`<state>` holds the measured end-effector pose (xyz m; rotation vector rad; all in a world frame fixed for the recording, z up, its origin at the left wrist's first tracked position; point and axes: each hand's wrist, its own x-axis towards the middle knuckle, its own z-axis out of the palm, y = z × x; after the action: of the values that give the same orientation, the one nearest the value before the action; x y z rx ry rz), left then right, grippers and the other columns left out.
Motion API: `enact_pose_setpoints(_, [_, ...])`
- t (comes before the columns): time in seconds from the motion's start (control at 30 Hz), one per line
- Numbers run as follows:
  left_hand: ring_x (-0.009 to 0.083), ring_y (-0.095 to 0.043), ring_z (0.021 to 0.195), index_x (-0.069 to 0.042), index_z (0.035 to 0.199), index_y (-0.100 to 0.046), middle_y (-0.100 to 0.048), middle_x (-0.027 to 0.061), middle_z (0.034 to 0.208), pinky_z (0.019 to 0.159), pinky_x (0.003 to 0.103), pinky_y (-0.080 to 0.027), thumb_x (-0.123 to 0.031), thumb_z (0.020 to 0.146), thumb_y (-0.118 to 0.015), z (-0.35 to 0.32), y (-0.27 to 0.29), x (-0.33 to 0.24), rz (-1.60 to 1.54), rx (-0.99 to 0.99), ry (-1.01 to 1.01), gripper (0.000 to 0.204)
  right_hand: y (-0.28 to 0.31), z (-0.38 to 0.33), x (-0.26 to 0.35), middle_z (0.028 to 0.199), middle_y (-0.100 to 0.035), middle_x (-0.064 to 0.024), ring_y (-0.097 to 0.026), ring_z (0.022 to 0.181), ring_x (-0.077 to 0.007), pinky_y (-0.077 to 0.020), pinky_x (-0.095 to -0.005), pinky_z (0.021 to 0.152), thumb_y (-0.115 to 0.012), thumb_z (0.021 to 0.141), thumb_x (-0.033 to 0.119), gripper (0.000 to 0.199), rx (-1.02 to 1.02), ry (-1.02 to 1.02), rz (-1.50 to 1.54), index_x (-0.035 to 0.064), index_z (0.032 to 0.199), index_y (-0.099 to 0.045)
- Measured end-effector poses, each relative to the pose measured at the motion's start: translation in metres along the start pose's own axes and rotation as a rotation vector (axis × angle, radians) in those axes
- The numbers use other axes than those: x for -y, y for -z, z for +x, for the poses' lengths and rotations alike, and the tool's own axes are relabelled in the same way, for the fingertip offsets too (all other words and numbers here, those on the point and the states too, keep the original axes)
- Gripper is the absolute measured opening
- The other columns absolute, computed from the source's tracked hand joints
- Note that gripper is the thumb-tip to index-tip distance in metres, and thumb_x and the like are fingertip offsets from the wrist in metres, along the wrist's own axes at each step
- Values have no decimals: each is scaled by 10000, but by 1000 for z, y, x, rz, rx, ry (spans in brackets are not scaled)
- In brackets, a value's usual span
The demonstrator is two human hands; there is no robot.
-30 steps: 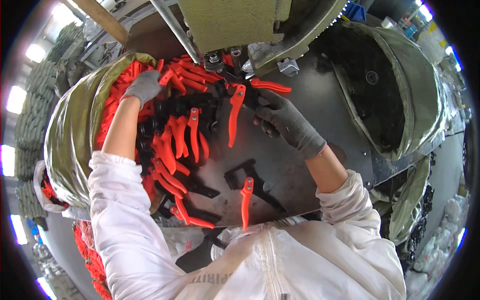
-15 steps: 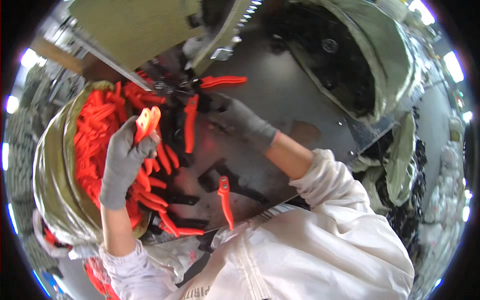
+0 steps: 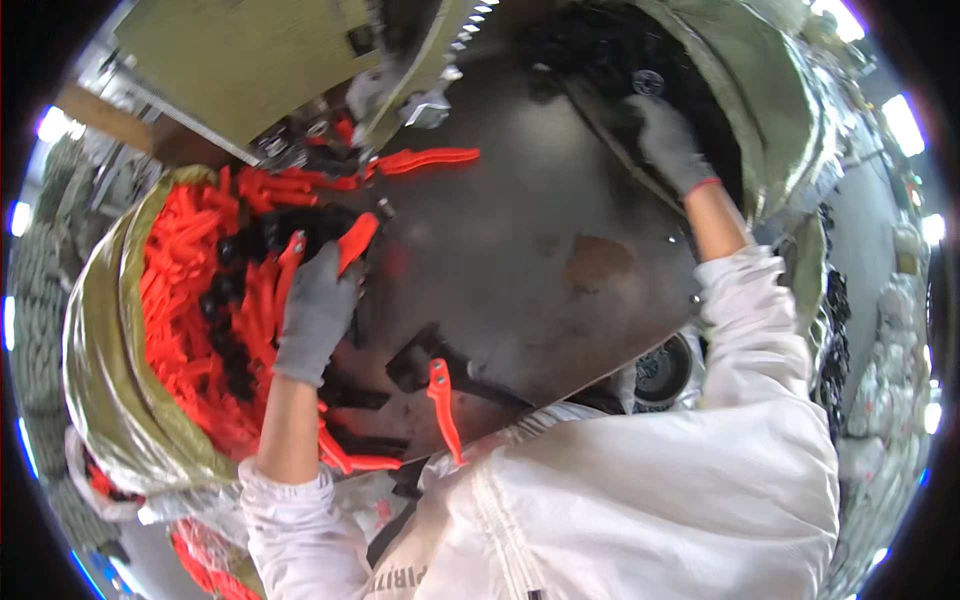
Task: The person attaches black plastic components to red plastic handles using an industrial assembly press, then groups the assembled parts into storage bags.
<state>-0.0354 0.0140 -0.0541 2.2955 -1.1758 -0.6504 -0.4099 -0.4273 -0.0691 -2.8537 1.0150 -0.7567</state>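
My left hand [image 3: 318, 310], in a grey glove, is closed on a red handle [image 3: 357, 240] at the right edge of a sack of red handles [image 3: 185, 290]. Dark parts lie around that hand, and its fingertips are partly hidden. Over at the far right my right hand [image 3: 668, 145], gloved too, reaches into an open sack [image 3: 735, 90] of black parts [image 3: 600, 50]. Its fingers blend into the dark contents, so their grip does not show. A single red handle [image 3: 442, 405] rests near the table's front edge, and another red handle [image 3: 430, 159] lies at the back.
A dark metal table [image 3: 500, 230] lies between the two sacks. At the back stands a machine with a toothed curved edge [image 3: 435, 60] and a yellowish panel [image 3: 240, 60]. Black flat pieces [image 3: 450, 365] lie on the table near me. A round container [image 3: 663, 370] sits below its right edge.
My right hand has gone from the table's middle to the sack at the far right. My left hand has moved right and tipped its red handle over. More of the red pile shows.
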Motion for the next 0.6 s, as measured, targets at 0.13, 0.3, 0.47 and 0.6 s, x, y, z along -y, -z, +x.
enact_pose_setpoints(0.13, [323,-716,854,1,1182,-608,-710,177,957,759,406,-578,-178,1015,-652,-1,1,-31,110,-91,-359,249,-15,-4,-67,1418,-617,-182,-580,1323,-394,-480,-486,1101,-452,967,9,679,453,27,-623,204,1614,-388])
enact_pose_setpoints(0.3, [496,-630,1048,-3,1216,-599,-676,273,1066,859,517,-529,-210,974,-687,-4,16,-20,213,-30,-438,331,-39,16,11,1386,-633,-211,-599,1301,-379,-514,-469,1067,-511,976,81,685,470,38,-391,244,1624,-359])
enact_pose_setpoints(0.47, [451,-667,1008,-6,1214,-602,-683,275,1032,814,498,-530,-262,1012,-644,11,25,-8,326,-15,-102,329,-45,15,128,1196,-730,-198,-723,1023,-325,-561,-449,857,-623,967,170,611,131,150,453,157,1559,-471])
enact_pose_setpoints(0.6, [208,-699,806,-18,1207,-628,-702,159,912,701,352,-534,-326,1050,-602,4,35,-12,40,111,228,346,-22,15,226,1064,-731,-96,-683,782,-147,-555,-315,720,-682,968,185,566,564,-225,1110,60,1503,-545])
